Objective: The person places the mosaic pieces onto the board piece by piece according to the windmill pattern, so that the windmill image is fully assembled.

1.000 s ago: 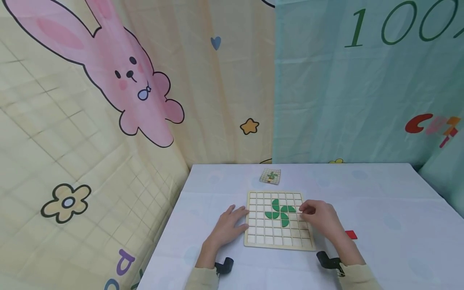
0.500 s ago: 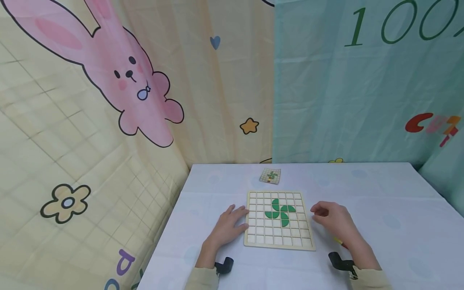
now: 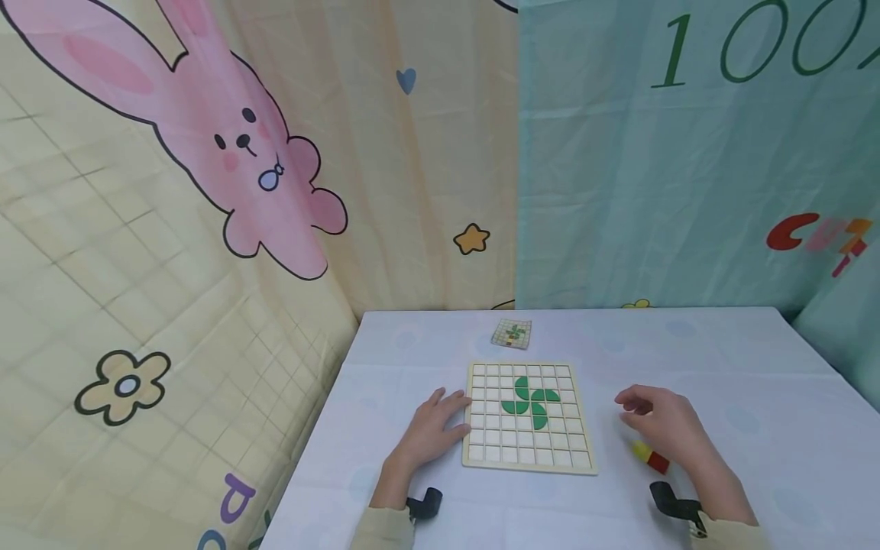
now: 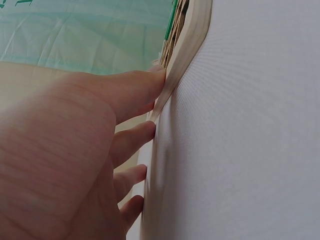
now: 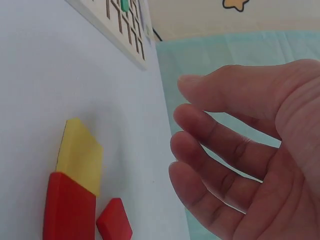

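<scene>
A square wooden grid board [image 3: 492,454] lies on the table, with several green quarter-round pieces forming a pinwheel [image 3: 539,420] at its middle. My left hand [image 3: 428,431] rests its thumb and fingertips against the board's left edge; in the left wrist view the fingers [image 4: 132,142] touch the wooden rim. To the right of the board, my right hand [image 3: 665,422] hovers above the table, fingers loosely bent and holding nothing. Under it lie a yellow piece [image 5: 82,157] and a red piece [image 5: 70,210] side by side, with another red piece [image 5: 115,220] close by.
Behind the board lies a small card [image 3: 512,334] printed with a grid and a green pinwheel. A white cloth covers the table [image 3: 742,367]. Printed curtains [image 3: 412,168] hang along its back and left side.
My right hand has moved away from the board's right edge, rightward to above the loose pieces, uncovering the yellow and red ones. The left hand and the green pieces have stayed put.
</scene>
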The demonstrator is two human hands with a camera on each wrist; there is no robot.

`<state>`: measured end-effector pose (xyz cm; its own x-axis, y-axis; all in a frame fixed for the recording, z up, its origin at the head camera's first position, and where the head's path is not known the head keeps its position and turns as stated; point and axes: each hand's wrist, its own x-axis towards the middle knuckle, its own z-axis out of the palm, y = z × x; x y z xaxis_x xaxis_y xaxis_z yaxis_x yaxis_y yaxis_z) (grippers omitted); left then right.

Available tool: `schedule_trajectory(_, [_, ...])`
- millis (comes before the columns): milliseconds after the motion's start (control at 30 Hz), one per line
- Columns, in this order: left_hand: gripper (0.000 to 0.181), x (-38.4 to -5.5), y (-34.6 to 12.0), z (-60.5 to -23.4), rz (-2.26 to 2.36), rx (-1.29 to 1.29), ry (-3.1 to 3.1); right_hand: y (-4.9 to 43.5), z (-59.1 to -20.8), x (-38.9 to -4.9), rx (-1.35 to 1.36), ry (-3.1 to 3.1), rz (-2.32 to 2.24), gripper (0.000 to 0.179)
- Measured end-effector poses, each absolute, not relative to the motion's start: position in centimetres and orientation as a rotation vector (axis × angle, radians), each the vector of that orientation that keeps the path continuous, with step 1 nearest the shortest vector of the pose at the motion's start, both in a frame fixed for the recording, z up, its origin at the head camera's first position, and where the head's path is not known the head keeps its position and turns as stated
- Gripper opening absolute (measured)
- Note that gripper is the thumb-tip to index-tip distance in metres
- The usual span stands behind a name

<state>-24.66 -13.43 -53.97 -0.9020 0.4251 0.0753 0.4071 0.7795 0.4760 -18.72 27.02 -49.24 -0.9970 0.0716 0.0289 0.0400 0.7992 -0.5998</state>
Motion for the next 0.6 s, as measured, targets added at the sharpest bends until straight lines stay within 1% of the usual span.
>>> schedule_trajectory(233, [0.050, -24.6, -13.4, -53.8, 0.774, 0.692, 2.931, 28.3, -49.0, -18.2, -0.143, -2.961, 0.987, 0.030])
schedule_trajectory(600, [0.050, -24.5, -13.5, -53.9, 0.787, 0.685, 2.925, 30.6, -49.7, -17.5, -0.147, -3.017, 1.004, 0.036])
